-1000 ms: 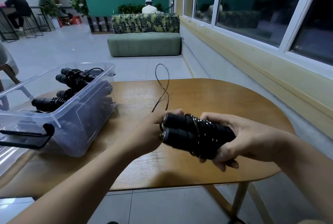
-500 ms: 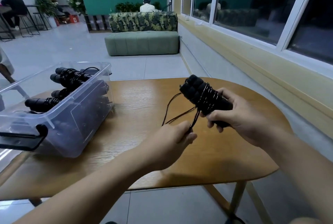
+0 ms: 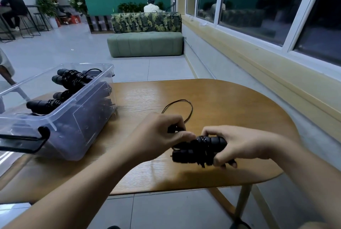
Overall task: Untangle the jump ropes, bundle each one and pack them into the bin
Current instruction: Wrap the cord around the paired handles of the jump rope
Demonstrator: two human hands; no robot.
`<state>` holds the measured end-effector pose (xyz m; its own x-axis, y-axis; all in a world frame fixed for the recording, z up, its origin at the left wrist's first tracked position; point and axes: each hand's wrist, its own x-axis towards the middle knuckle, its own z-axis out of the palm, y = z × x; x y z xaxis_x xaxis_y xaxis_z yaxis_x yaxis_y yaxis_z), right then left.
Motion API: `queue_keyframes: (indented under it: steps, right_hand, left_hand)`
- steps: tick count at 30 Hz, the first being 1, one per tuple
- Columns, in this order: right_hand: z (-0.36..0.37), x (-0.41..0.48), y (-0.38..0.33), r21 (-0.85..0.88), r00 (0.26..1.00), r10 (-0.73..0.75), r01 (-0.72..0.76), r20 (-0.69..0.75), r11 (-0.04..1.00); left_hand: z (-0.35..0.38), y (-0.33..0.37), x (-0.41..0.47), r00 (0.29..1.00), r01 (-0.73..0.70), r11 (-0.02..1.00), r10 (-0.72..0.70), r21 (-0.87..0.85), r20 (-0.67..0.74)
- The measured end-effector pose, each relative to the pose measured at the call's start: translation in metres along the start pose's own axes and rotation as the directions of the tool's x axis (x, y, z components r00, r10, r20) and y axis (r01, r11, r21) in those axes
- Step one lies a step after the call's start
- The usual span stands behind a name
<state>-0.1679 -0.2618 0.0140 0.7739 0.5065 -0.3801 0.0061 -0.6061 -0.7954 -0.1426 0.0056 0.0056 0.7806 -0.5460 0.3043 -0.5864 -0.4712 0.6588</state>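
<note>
Head view. The right hand (image 3: 241, 145) is closed around the jump rope (image 3: 199, 148), a pair of black handles laid side by side with cord wound round their middle. The thumb lies above and the fingers curl beneath. The long axis of the handles runs level from this hand toward the left hand (image 3: 156, 136), so their free ends point leftward and all but touch its fingers. The left hand is curled and pinches the loose cord (image 3: 187, 108) close to those ends. The unwound cord forms one narrow loop just beyond the left hand; whether it lies on the surface (image 3: 239, 103) or just over it cannot be told.

The step in hand is judged to be winding this loop onto the bundle. The move turns on the left hand carrying cord round an axis that the right hand holds crosswise.

Farther out, to the left of the left hand and apart from it, stands the clear bin (image 3: 86, 121), which holds packed bundles (image 3: 73, 79). The left hand is the nearer to it, so a finished bundle would have to travel leftward.

Hidden are the cord's path inside the left hand and the handle ends under the right palm. The bin's near left corner is cut off by the frame edge, and its lower contents show only as dark shapes through the wall.
</note>
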Motion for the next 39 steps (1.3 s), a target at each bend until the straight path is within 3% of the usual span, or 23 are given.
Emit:
queue_keyframes:
  steps: [3,7,11,15,18,20,23,27,33,39]
  right_hand:
    - [0.001,-0.009,-0.010,0.097,0.989,-0.070,0.057,0.133,0.994]
    - [-0.003,-0.020,-0.019,0.238,0.961,-0.194,0.146,0.197,0.960]
    - [-0.006,-0.020,-0.019,0.405,0.936,-0.317,0.233,0.153,0.884]
    - [-0.006,-0.016,-0.017,0.525,0.921,-0.390,0.341,-0.020,0.780]
    - [-0.006,-0.013,-0.017,0.548,0.893,-0.395,0.445,-0.214,0.709]
    - [-0.006,-0.010,-0.017,0.530,0.878,-0.338,0.475,-0.338,0.703]
    - [-0.006,-0.002,-0.013,0.489,0.852,-0.199,0.452,-0.484,0.746]
    - [-0.012,0.008,-0.004,0.454,0.803,-0.056,0.391,-0.593,0.800]
    - [-0.018,0.010,0.012,0.330,0.849,0.021,0.183,-0.529,0.926]
    - [-0.015,0.004,0.009,0.168,0.967,0.003,0.042,-0.255,0.985]
  left_hand:
    - [-0.005,-0.006,0.000,1.000,0.007,0.994,-0.006,-0.111,0.014]
    - [-0.004,-0.015,0.003,0.999,-0.004,0.979,0.011,-0.204,0.033]
    - [-0.001,-0.017,0.004,0.997,0.057,0.905,-0.030,-0.421,0.069]
    - [0.011,-0.014,0.005,0.991,0.126,0.851,-0.129,-0.510,0.028]
    - [0.017,-0.009,0.004,0.993,0.118,0.907,-0.113,-0.404,0.036]
    - [0.019,-0.007,0.004,0.994,0.108,0.969,-0.099,-0.221,0.052]
    - [0.024,0.004,0.003,0.988,0.120,0.989,-0.127,0.085,0.084]
    - [0.033,0.011,0.001,0.976,0.135,0.974,-0.163,0.183,0.147]
    - [0.024,0.010,0.000,0.992,0.042,0.952,-0.075,0.302,0.098]
    - [0.007,0.003,-0.002,0.998,-0.043,0.977,0.052,0.209,-0.039]
